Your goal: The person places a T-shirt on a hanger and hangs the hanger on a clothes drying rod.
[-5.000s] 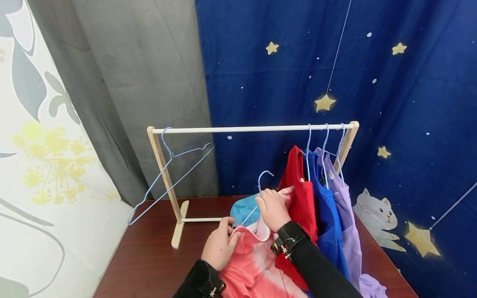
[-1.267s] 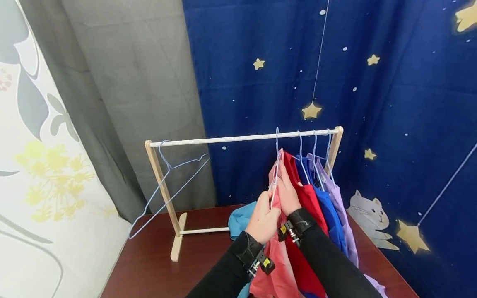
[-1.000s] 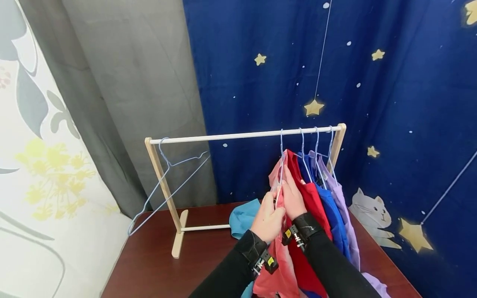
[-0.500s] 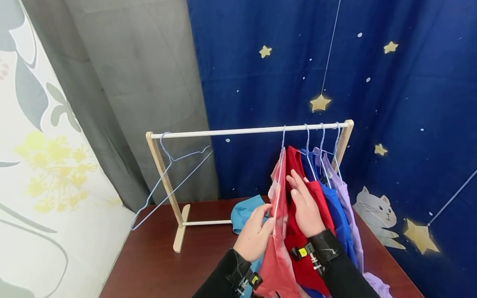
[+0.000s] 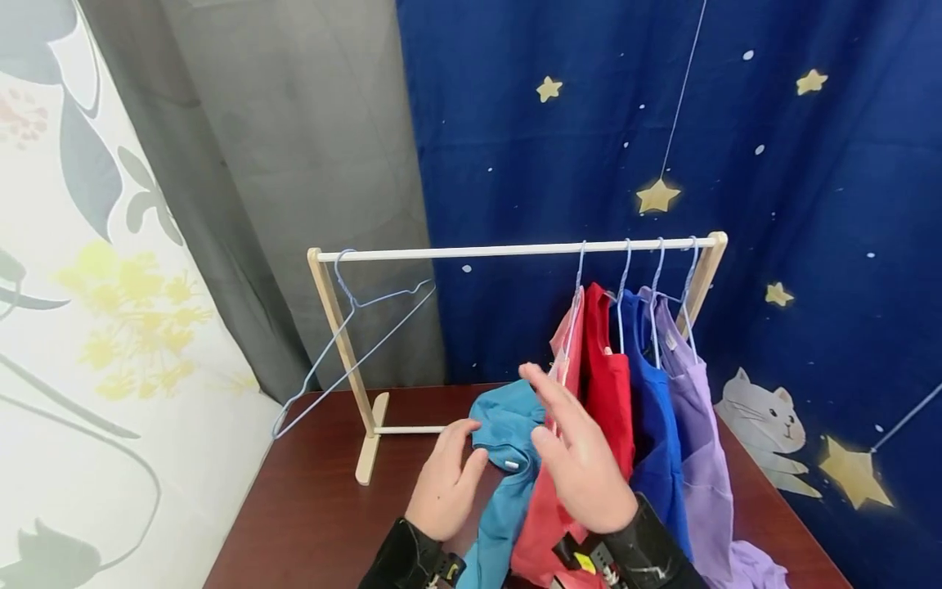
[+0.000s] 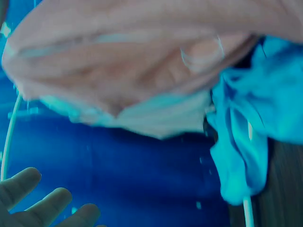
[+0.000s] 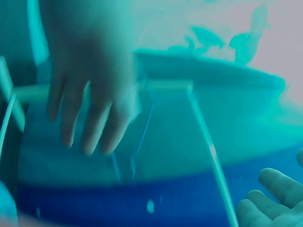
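My left hand [image 5: 445,483] is at the left edge of a crumpled teal garment [image 5: 508,413] on the table, fingers relaxed and holding nothing. My right hand [image 5: 585,462] is raised with its fingers extended, overlapping a coral garment [image 5: 540,523] in the head view. That coral garment hangs from a light-blue wire hanger [image 5: 578,282] hooked on the white rail [image 5: 471,252]. In the left wrist view, pale pink cloth [image 6: 118,61] fills the top, with the teal garment [image 6: 241,142] to its right.
Red [image 5: 609,384], blue [image 5: 655,425] and purple [image 5: 692,433] garments hang close together on the right of the rack. A bare wire hanger [image 5: 355,304] is hooked at its left end, beside the wooden leg [image 5: 344,343]. The dark red-brown table [image 5: 309,507] lies beneath.
Both hands held the coral garment and its hanger at first. The hanger is now on the rail, both hands have let go, and they have come down and left towards the teal garment.
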`<action>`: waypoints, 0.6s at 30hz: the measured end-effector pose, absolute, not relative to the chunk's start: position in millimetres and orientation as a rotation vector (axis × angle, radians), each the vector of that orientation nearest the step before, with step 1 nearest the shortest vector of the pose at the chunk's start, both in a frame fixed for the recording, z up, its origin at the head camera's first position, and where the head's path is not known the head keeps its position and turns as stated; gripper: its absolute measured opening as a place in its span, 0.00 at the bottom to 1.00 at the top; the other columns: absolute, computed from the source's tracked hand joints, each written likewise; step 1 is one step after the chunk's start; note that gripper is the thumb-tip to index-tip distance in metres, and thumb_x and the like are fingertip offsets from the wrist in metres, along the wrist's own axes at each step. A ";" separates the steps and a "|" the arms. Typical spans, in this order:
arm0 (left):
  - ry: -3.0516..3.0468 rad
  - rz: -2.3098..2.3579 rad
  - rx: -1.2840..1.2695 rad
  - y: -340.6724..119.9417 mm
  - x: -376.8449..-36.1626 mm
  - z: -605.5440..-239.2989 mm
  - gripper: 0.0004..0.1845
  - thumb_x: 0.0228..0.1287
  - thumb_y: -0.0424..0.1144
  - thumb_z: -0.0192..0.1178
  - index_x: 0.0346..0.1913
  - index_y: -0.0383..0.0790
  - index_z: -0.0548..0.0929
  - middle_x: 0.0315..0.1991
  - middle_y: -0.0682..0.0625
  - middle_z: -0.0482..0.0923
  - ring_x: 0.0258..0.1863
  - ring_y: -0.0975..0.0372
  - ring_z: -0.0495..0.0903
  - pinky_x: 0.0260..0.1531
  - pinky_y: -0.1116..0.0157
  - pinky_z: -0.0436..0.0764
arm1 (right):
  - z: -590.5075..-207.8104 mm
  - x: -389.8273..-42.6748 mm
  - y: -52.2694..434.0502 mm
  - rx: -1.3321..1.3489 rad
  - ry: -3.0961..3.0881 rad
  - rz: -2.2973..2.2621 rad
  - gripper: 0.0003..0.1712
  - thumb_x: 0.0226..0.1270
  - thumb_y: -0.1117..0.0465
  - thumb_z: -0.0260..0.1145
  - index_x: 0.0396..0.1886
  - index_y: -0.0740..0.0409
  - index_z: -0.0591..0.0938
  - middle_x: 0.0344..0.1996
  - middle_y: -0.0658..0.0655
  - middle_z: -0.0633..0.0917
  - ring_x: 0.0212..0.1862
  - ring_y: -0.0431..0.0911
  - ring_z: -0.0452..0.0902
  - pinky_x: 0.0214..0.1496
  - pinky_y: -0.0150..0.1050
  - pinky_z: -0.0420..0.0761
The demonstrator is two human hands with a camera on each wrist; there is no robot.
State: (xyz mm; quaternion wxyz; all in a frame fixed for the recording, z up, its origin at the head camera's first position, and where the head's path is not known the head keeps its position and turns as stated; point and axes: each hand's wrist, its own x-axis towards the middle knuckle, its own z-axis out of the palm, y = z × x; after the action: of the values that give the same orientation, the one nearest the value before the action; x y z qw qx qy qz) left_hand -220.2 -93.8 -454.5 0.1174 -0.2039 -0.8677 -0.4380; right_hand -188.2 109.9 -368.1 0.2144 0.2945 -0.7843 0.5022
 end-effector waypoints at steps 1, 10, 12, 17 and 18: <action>-2.530 -1.257 -0.570 -98.5 -219.9 -456.3 0.23 0.79 0.50 0.50 0.68 0.43 0.72 0.69 0.49 0.69 0.68 0.58 0.69 0.64 0.52 0.70 | -367.8 -184.4 104.9 0.840 -2.175 1.418 0.36 0.72 0.67 0.55 0.79 0.49 0.62 0.75 0.53 0.66 0.76 0.50 0.59 0.72 0.39 0.63; -2.517 -1.131 -0.381 -133.1 -218.2 -464.7 0.24 0.78 0.47 0.53 0.68 0.37 0.72 0.68 0.41 0.70 0.68 0.51 0.70 0.65 0.49 0.69 | -399.9 -173.8 68.6 0.824 -2.268 1.639 0.35 0.76 0.62 0.57 0.80 0.45 0.61 0.76 0.50 0.63 0.73 0.52 0.62 0.64 0.43 0.74; -2.495 -1.103 -0.358 -142.8 -220.3 -463.0 0.23 0.78 0.45 0.54 0.67 0.36 0.72 0.67 0.41 0.71 0.68 0.50 0.70 0.65 0.49 0.69 | -409.4 -177.0 65.2 0.742 -2.306 1.678 0.35 0.77 0.60 0.58 0.80 0.41 0.61 0.76 0.49 0.63 0.73 0.52 0.62 0.64 0.44 0.74; -2.391 -1.010 -0.322 -172.9 -228.2 -457.5 0.22 0.74 0.38 0.58 0.66 0.34 0.72 0.65 0.38 0.70 0.67 0.48 0.69 0.64 0.46 0.69 | -438.3 -190.0 66.6 0.486 -2.408 1.671 0.37 0.75 0.61 0.61 0.78 0.35 0.62 0.75 0.46 0.64 0.72 0.50 0.61 0.59 0.45 0.78; -2.360 -0.983 -0.319 -178.8 -230.1 -456.4 0.22 0.72 0.36 0.60 0.65 0.33 0.72 0.65 0.37 0.70 0.67 0.47 0.68 0.64 0.46 0.68 | -445.3 -192.9 68.7 0.436 -2.422 1.663 0.37 0.75 0.62 0.61 0.78 0.35 0.62 0.75 0.46 0.64 0.73 0.50 0.60 0.60 0.46 0.78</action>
State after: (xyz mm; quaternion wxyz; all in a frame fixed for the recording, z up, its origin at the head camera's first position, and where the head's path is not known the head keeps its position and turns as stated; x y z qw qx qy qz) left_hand -230.1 -178.8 -456.4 0.2790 -0.1188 -0.8796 -0.3666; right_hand -192.9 68.7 -445.3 0.0856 0.1463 -0.8125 0.5577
